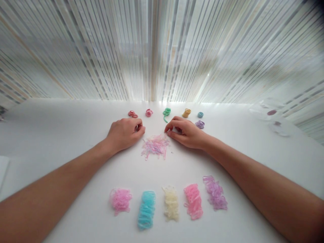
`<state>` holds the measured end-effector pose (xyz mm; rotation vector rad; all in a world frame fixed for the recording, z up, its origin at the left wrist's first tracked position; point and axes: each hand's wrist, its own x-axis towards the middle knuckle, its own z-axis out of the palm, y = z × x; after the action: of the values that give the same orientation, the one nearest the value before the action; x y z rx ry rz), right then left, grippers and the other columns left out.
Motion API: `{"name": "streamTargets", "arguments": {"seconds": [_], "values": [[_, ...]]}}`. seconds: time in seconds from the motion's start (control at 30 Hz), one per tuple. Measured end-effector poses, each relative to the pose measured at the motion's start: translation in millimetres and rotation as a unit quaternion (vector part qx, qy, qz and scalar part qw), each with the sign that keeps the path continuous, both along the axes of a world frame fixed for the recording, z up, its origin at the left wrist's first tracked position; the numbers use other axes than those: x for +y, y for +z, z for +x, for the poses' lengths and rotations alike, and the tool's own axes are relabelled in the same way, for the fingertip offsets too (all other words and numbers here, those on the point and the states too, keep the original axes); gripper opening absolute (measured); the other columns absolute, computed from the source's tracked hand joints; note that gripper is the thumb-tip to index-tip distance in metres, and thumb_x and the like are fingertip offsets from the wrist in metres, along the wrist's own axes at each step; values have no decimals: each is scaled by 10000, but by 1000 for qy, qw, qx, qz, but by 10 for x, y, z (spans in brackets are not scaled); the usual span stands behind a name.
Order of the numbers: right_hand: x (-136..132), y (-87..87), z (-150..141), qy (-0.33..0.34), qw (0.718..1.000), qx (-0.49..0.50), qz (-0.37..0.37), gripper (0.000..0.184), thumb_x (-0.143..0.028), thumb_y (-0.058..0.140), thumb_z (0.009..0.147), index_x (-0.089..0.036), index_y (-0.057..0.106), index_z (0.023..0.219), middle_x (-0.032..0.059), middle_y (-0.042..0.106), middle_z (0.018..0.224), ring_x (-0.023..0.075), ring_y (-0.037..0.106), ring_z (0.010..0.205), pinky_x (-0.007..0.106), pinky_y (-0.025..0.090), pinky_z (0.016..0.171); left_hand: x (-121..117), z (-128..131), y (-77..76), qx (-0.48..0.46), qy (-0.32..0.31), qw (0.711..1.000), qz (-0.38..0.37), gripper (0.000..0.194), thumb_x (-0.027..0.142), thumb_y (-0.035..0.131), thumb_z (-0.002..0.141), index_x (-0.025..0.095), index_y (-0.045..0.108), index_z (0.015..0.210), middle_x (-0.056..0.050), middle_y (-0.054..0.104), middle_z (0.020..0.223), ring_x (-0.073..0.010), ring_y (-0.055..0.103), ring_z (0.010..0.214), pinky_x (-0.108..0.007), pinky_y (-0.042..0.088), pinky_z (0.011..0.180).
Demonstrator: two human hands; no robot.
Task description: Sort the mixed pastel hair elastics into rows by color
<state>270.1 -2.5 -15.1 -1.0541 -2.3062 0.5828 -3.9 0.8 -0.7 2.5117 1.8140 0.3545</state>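
Note:
A loose pile of pale pink, lilac and white rubber bands (155, 146) lies on the white table between my two hands. My left hand (126, 133) rests at the upper left of the pile, its fingers curled in and the thumb against the index finger. Anything inside that curl is hidden. At the pile's upper right edge is my right hand (186, 132), with thumb and fingers bent together in a pinch. Whatever may be between its fingertips is too small to make out.
Nearer me lie bunches of bands: pink (121, 200), blue (146, 209), cream (171, 204), bright pink (193, 201) and purple (215, 193). Small coils, including green (166, 112), yellow (186, 112) and lavender (199, 124), sit beyond my hands. A striped curtain (157, 50) borders the table (83, 209).

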Motion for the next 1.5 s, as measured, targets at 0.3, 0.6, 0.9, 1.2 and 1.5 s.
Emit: {"name": "streamTargets", "arguments": {"seconds": [0.3, 0.6, 0.9, 1.2, 1.5], "values": [[22, 34, 33, 6, 999, 21, -46, 116, -256, 642, 938, -171, 715, 908, 68, 647, 983, 142, 532, 716, 318, 432, 701, 2, -5, -8, -3, 1, 1000, 2, 284, 454, 487, 933, 246, 631, 806, -30, 736, 834, -238, 653, 779, -351, 325, 638], [59, -57, 36, -69, 997, 38, -4, 100, -237, 628, 927, -178, 704, 898, 62, 649, 920, 159, 535, 722, 326, 433, 695, 3, 3, 0, 3, 7, 1000, 1, 285, 445, 489, 934, 247, 652, 811, -41, 746, 832, -245, 668, 791, -345, 356, 642], [43, -42, 12, -82, 996, 37, 16, 75, -207, 642, 843, -176, 711, 851, 53, 638, 864, 154, 534, 688, 319, 423, 675, -1, 5, 0, 9, 1, 1000, 8, 288, 451, 485, 939, 246, 636, 805, -34, 739, 824, -248, 669, 786, -352, 337, 630], [57, -28, 38, -137, 989, 36, 46, 151, -162, 616, 730, -180, 724, 833, 40, 626, 829, 158, 506, 672, 324, 408, 683, -9, 5, 4, 8, 3, 1000, 4, 285, 451, 483, 935, 247, 640, 812, -35, 739, 831, -246, 666, 790, -353, 341, 636], [43, -24, 30, -101, 995, 22, 9, 105, -188, 653, 785, -169, 744, 833, 56, 656, 872, 154, 540, 706, 324, 431, 701, -4, 4, 6, -2, 2, 1000, 2, 290, 462, 472, 924, 247, 623, 799, -35, 719, 809, -239, 641, 768, -353, 314, 641]]}}
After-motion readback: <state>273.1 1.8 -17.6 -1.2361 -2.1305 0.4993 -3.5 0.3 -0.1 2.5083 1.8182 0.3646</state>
